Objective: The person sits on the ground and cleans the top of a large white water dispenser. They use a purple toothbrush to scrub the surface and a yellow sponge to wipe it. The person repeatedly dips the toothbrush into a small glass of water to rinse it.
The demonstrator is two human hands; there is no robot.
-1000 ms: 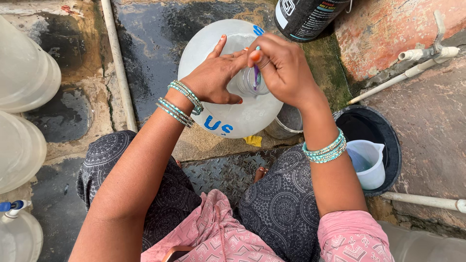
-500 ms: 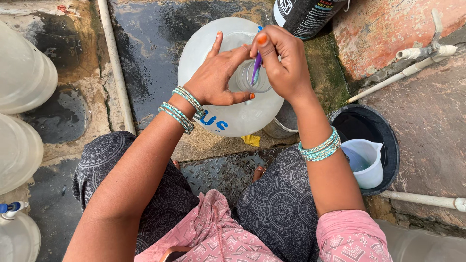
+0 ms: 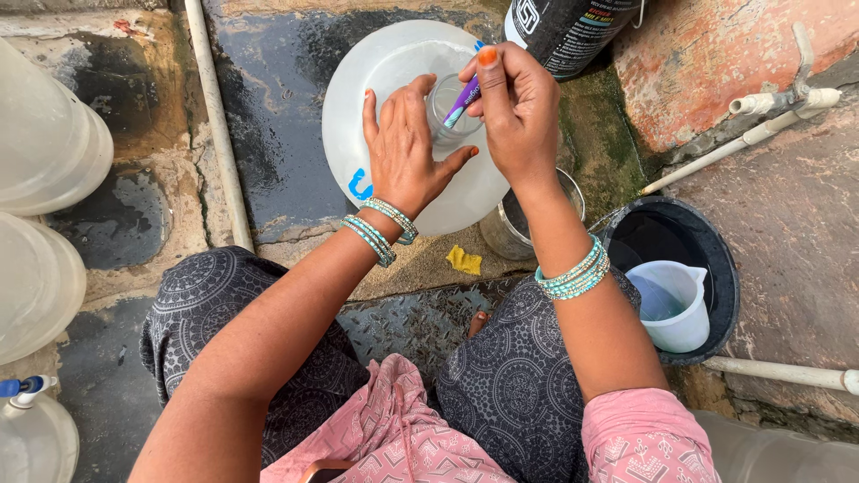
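Over round translucent jug (image 3: 394, 67), purple brush (image 3: 464, 100)

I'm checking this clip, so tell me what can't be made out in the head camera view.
- Neck of the big clear jug: covered by the left hand and right hand.
- Purple tool: its ends hidden by fingers.
- Steel cup: behind the right forearm.
- Dark container: cut off by the top edge.

Left hand (image 3: 407, 156) hides part of the jug's neck (image 3: 445, 107), toothbrush (image 3: 463, 100) head is out of sight inside it, black bottle (image 3: 568, 31) cut off by top edge.
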